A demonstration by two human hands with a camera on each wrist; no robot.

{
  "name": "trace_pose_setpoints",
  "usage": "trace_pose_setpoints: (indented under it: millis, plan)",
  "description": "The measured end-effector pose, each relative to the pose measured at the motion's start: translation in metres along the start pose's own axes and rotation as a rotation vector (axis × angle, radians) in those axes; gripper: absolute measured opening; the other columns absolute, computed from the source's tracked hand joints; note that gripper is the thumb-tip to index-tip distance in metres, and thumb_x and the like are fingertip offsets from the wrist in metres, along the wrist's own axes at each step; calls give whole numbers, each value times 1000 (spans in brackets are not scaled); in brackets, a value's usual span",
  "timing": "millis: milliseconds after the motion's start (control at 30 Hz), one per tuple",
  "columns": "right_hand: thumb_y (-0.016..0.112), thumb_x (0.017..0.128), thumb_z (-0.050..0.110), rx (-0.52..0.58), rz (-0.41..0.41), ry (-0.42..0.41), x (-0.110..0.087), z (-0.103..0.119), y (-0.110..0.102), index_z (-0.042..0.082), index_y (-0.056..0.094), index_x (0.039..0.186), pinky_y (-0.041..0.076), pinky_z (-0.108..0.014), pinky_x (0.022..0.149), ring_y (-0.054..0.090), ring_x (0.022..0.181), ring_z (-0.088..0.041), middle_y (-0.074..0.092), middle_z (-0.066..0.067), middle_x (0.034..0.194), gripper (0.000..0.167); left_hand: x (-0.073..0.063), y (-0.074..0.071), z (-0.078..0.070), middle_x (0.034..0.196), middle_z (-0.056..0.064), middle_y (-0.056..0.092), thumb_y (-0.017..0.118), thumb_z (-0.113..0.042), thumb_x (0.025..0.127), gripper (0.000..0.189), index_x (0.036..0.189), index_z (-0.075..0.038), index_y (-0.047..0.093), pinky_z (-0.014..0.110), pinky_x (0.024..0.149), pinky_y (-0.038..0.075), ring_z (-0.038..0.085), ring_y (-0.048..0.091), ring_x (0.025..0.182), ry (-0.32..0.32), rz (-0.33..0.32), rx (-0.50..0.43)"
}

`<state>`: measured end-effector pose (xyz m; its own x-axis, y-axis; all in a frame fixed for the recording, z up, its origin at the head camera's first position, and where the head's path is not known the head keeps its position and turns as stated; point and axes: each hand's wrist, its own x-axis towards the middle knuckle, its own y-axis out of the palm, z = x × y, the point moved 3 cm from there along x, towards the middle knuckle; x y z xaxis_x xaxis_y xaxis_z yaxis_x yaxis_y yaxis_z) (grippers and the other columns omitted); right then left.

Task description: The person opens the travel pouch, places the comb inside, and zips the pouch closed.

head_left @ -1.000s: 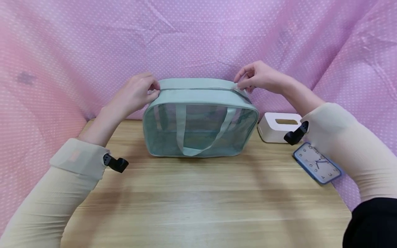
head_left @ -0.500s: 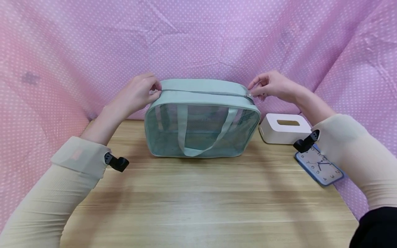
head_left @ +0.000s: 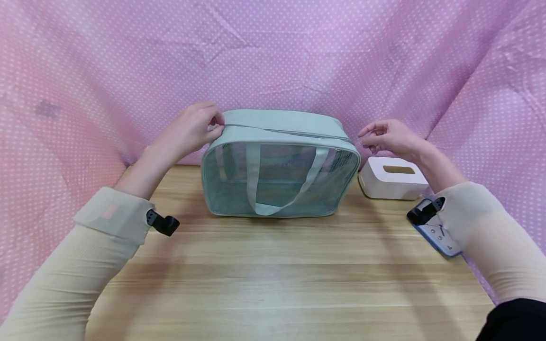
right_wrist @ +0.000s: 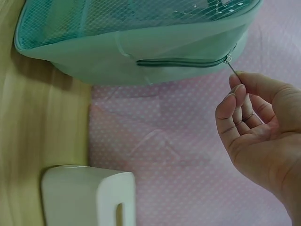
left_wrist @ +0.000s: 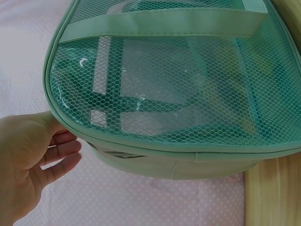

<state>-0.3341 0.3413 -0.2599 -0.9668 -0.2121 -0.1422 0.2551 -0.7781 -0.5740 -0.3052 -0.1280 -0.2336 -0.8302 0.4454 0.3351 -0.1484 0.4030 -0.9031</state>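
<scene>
A pale green zip bag (head_left: 239,194) with a see-through mesh front and a strap handle (head_left: 252,175) stands upright on the table. My left hand (head_left: 198,124) pinches its top left corner; in the left wrist view the thumb goes behind the bag's edge. At the top right end, my right hand (head_left: 392,137) is just off the bag's side. The right wrist view shows the thumb and forefinger of that hand pinching a zipper pull (right_wrist: 234,70), its slider at the corner of the bag. Below the slider the zipper (right_wrist: 178,62) runs down the side.
Right of the bag stands a white tissue box (head_left: 394,177) with a slot in its top. A blue-framed clock (head_left: 439,237) lies near the table's right edge, partly hidden by the right sleeve. Pink dotted cloth (head_left: 273,57) hangs behind the wooden table (head_left: 273,274).
My right hand has moved right and down with the zipper pull, from the bag's top to its right end. The left hand has stayed at the left corner.
</scene>
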Motion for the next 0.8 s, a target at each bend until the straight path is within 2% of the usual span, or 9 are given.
trace_pose_setpoints:
  millis: [100,267,533,667,800]
  plan:
    - [71,97,13,80,5,17,1,-12,4,12,70,114,58,-26,71,63,73,-10,69,6,81,17,-1,0,1,112,21,66,59,-8,100,19,111,6,68,49,93,55,36,61,107,7,-9,4]
    - [71,97,10,150,10,28,5,-27,15,18,72,105,57,-24,69,63,72,-9,74,8,84,11,-2,-2,3,111,21,66,59,-6,100,18,109,6,68,48,92,55,36,62,106,19,-23,6]
    - [59,101,0,251,82,31,12,-50,37,18,68,99,56,-21,66,64,72,-8,72,8,81,21,-3,-2,4,114,20,65,59,-9,101,20,112,5,68,49,96,55,36,62,111,10,5,16]
    - [58,102,-1,240,112,54,12,-59,47,19,66,99,57,-22,69,63,74,-8,69,9,80,22,-1,-2,3,114,19,66,59,-10,101,20,112,4,68,49,98,54,36,61,112,7,18,29]
    - [57,102,0,178,106,65,11,-62,53,13,63,109,58,-23,72,61,76,-8,67,10,80,16,0,-2,2,115,20,66,58,-10,101,21,113,4,68,50,99,53,36,61,113,0,23,35]
